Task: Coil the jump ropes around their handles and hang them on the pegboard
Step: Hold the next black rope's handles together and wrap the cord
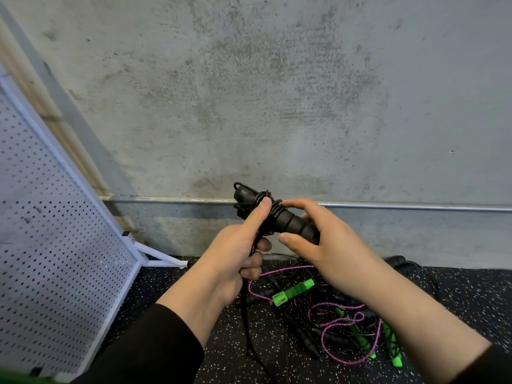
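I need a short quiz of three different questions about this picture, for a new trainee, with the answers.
1. True or false: the white perforated pegboard stands at the person's right.
2. Which hand presses its thumb on the thin black cord wound around the black ribbed foam handles?
3. The tangled pile of ropes on the speckled black floor includes: A) a purple cord and green handles, B) a red ball, C) a yellow cord.

Key: 1 false, it stands at the left. 2 the left hand; the right hand holds the handles' other end. 3 A.

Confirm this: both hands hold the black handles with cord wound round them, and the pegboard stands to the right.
One error: the pegboard stands to the left, as the head view shows. The left hand and right hand do hold the black handles, cord wound round them.
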A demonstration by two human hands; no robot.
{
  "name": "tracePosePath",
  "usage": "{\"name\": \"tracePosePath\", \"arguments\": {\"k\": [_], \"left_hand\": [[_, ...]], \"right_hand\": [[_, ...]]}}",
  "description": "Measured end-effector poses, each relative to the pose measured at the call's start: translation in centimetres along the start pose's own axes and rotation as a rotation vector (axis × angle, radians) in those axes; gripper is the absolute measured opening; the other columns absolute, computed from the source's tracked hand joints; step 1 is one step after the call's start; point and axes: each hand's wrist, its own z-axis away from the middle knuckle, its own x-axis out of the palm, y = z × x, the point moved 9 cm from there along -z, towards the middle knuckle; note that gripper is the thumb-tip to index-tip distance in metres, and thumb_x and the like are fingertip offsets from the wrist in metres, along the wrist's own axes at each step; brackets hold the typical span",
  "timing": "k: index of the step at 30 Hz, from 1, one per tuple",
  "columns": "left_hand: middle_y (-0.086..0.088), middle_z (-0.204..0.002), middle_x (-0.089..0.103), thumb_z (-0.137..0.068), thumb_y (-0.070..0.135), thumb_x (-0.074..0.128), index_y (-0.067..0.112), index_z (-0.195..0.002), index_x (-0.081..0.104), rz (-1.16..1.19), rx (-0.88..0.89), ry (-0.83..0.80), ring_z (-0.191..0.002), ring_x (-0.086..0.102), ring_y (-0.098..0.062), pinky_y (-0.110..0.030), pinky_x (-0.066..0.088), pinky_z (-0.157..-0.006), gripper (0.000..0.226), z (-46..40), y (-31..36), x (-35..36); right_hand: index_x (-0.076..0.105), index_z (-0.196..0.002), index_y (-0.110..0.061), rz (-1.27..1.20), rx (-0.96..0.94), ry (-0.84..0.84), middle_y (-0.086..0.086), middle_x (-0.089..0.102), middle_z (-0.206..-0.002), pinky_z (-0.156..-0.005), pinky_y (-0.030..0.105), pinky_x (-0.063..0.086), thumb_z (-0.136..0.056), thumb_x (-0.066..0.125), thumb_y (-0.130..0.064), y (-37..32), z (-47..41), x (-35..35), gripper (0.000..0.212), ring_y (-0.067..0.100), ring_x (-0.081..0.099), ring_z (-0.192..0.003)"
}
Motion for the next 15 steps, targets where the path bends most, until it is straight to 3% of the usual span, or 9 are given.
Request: {"name": "tracePosePath", "arguments": {"k": [2, 5, 8, 10, 12, 15], "left_hand": [[0.004, -0.065, 0.048, -0.078, 0.070, 0.068, 0.019, -0.089, 0.067, -0.004, 0.040, -0.013, -0.045, 0.021, -0.007, -0.021, 0.015, -0.043, 0.052, 0.1, 0.6, 0.2], [0.004, -0.064, 0.048, -0.080, 0.067, 0.067, 0.018, -0.090, 0.067, 0.006, 0.076, -0.030, -0.045, 0.022, -0.006, -0.021, 0.016, -0.042, 0.051, 0.3, 1.1, 0.4], [0.002, -0.067, 0.046, -0.077, 0.067, 0.069, 0.014, -0.094, 0.062, -0.036, 0.111, -0.057, -0.047, 0.022, -0.008, -0.022, 0.017, -0.043, 0.056, 0.4, 1.3, 0.7], [0.001, -0.069, 0.045, -0.077, 0.067, 0.069, 0.013, -0.094, 0.064, -0.056, 0.111, -0.069, -0.049, 0.021, -0.009, -0.023, 0.017, -0.045, 0.057, 0.4, 1.2, 0.8], [0.002, -0.068, 0.049, -0.081, 0.067, 0.067, 0.013, -0.098, 0.070, -0.052, 0.083, -0.067, -0.048, 0.021, -0.008, -0.023, 0.016, -0.045, 0.057, 0.4, 0.9, 0.8], [0.001, -0.070, 0.052, -0.083, 0.065, 0.067, 0.014, -0.102, 0.068, -0.072, 0.057, -0.038, -0.045, 0.023, -0.007, -0.022, 0.019, -0.042, 0.054, 0.3, 0.8, 0.7]], "right_hand": [[0.046, -0.130, -0.051, -0.115, 0.066, -0.011, -0.013, 0.059, -0.098, -0.077, 0.025, 0.052, -0.086, 0.070, -0.051, 0.5, 0.2, -0.1, 0.050, 0.002, 0.062, -0.082], [0.053, -0.136, -0.037, -0.431, 0.267, -0.031, 0.000, 0.072, -0.101, -0.080, 0.039, 0.062, -0.082, 0.069, -0.057, 2.1, 0.4, -0.1, 0.060, 0.023, 0.073, -0.086], [0.066, -0.127, -0.023, -0.640, 0.346, -0.214, 0.004, 0.075, -0.091, -0.062, 0.032, 0.060, -0.075, 0.074, -0.047, 2.0, 1.0, 1.2, 0.057, 0.020, 0.069, -0.073], [0.074, -0.113, -0.021, -0.616, 0.318, -0.231, 0.001, 0.074, -0.086, -0.058, 0.029, 0.057, -0.079, 0.077, -0.038, 1.8, 1.1, 1.2, 0.038, 0.012, 0.067, -0.070], [0.075, -0.109, -0.024, -0.513, 0.299, -0.108, -0.003, 0.074, -0.081, -0.060, 0.029, 0.056, -0.082, 0.079, -0.033, 2.1, 0.6, 0.2, 0.029, 0.008, 0.066, -0.068], [0.070, -0.114, -0.031, -0.294, 0.200, 0.101, -0.014, 0.077, -0.095, -0.085, 0.030, 0.058, -0.078, 0.086, -0.029, 2.4, -0.2, -1.8, 0.039, 0.002, 0.070, -0.089]]}}
